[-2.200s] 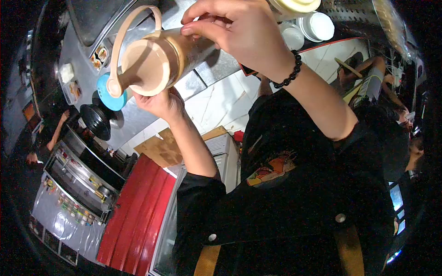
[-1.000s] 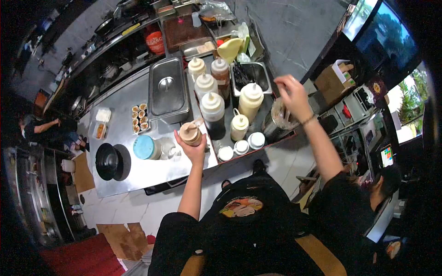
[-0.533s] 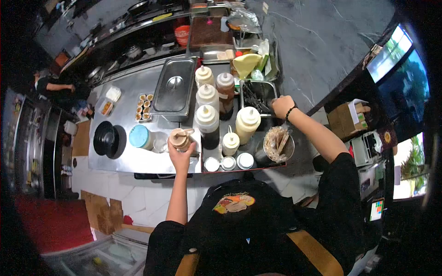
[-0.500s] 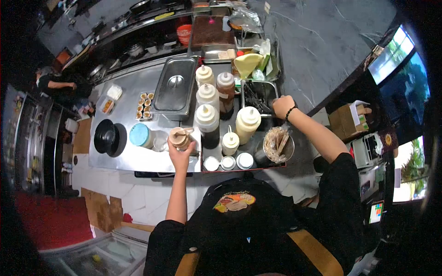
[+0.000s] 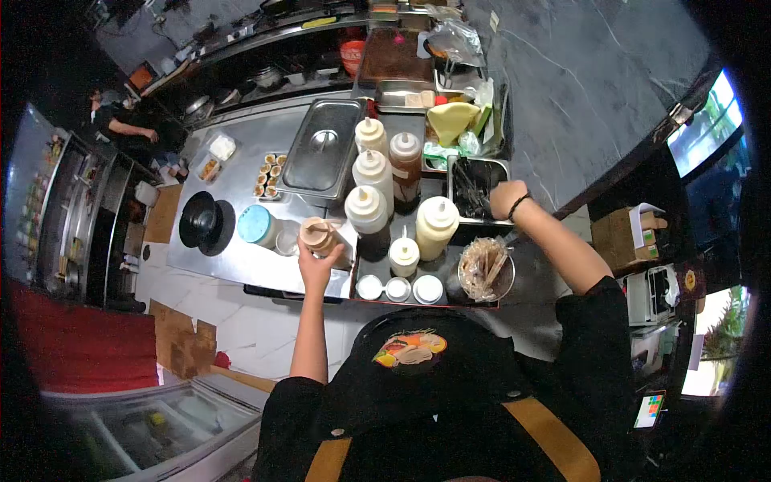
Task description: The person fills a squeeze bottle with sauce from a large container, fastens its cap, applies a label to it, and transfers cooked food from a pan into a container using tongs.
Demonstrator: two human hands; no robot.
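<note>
My left hand point(image 5: 320, 265) is wrapped around a tan squeeze bottle point(image 5: 318, 234) at the front of the steel counter. Beside it are a clear round cup point(image 5: 287, 242) and a tub with a blue lid point(image 5: 256, 224). My right hand point(image 5: 506, 199) is closed at the right rim of a metal pan point(image 5: 491, 165) that holds black utensils point(image 5: 472, 191). What its fingers grip, if anything, is hidden. Several squeeze bottles, among them a pale yellow one point(image 5: 438, 227) and a brown one point(image 5: 405, 161), stand between my hands.
A round metal container point(image 5: 463, 281) with plastic-wrapped sticks sits front right, near several white-lidded bottles point(image 5: 427, 289). A lidded steel pan point(image 5: 323, 153), a box of sushi rolls point(image 5: 270, 175) and black bowls point(image 5: 201, 219) occupy the counter. Another person point(image 5: 128, 124) stands far left.
The camera view has shifted, so the counter appears further right and slightly lower. My left hand still holds the bottle, and my right hand stays at the utensil pan's edge.
</note>
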